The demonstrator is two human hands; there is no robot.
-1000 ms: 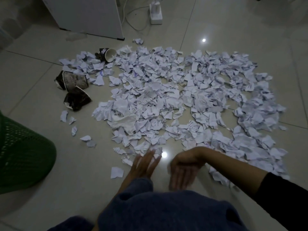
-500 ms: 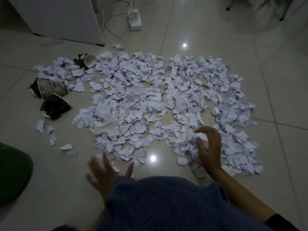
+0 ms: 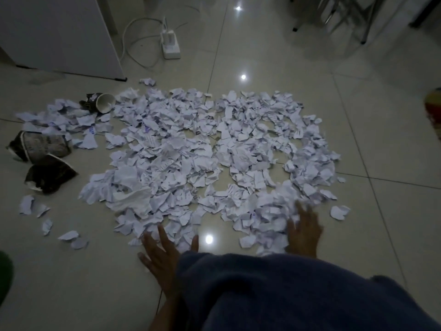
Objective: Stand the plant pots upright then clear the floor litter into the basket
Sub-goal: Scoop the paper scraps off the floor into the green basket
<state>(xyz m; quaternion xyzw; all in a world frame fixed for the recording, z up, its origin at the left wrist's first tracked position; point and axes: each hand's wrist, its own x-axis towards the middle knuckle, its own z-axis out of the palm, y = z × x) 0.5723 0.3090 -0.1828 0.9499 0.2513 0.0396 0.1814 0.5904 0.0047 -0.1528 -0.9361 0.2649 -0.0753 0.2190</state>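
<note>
Head view, left to right: basket (image 3: 4, 278) edge at far left, crushed cups (image 3: 45, 161) beyond it, then the paper litter (image 3: 191, 158) on pale glossy floor tiles (image 3: 358, 235). Left hand (image 3: 162, 256) spread flat at the pile's near edge; right hand (image 3: 304, 229), fingers open, pressed into the scraps. The litter lies ahead of both grips, basket nearer the left.

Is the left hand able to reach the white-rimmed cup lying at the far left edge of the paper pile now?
Probably not without leaning forward. The left hand rests open at the near edge of the paper scraps, and the cup lies across the pile. Nothing blocks it.
</note>
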